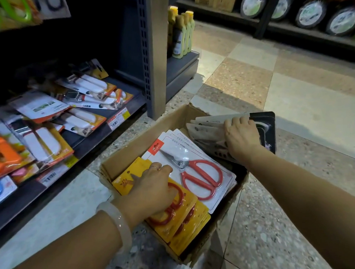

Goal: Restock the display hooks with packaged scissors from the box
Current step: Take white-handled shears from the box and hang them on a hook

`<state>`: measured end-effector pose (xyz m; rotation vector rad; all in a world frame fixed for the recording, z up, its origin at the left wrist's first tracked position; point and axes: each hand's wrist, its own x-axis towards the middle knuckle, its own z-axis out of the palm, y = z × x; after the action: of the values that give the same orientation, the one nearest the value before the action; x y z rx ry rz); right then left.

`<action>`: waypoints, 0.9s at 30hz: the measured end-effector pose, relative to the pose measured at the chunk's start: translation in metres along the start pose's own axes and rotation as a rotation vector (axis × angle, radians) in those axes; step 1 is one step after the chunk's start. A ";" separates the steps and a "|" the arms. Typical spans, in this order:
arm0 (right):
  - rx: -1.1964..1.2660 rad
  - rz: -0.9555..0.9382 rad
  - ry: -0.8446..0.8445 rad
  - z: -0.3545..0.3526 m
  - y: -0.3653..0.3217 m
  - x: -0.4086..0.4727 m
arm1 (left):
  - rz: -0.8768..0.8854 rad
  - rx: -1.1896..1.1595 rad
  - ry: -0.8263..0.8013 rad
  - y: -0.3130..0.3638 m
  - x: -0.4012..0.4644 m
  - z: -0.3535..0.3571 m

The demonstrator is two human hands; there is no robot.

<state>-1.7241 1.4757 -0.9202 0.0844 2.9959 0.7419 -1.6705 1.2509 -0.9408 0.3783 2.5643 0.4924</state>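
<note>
A cardboard box (131, 146) sits on the floor below me. Inside lies a stack of white cards with red-handled scissors (199, 176) in the middle, a pile of yellow scissor packs (186, 230) at the near end, and a fanned bunch of grey and black scissor packs (209, 127) at the far end. My left hand (151, 190) rests on the yellow packs, its fingers curled around the top one. My right hand (241, 137) presses down on the grey and black bunch, gripping it. No display hooks are clearly visible.
A dark store shelf (103, 135) on the left holds packaged peelers and kitchen tools (87, 89) with price tags on its edge. A grey upright post (155, 52) stands behind the box. Bottles (181, 35) sit further back. Tiled floor (296, 99) stretches to the right.
</note>
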 end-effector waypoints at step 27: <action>0.356 0.023 -0.204 0.005 -0.054 -0.007 | -0.460 -1.491 0.535 -0.055 0.015 -0.019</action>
<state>-1.7188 1.4298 -0.9495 0.1958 2.8949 0.1795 -1.7024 1.2019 -0.9547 -0.9215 1.8209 2.1896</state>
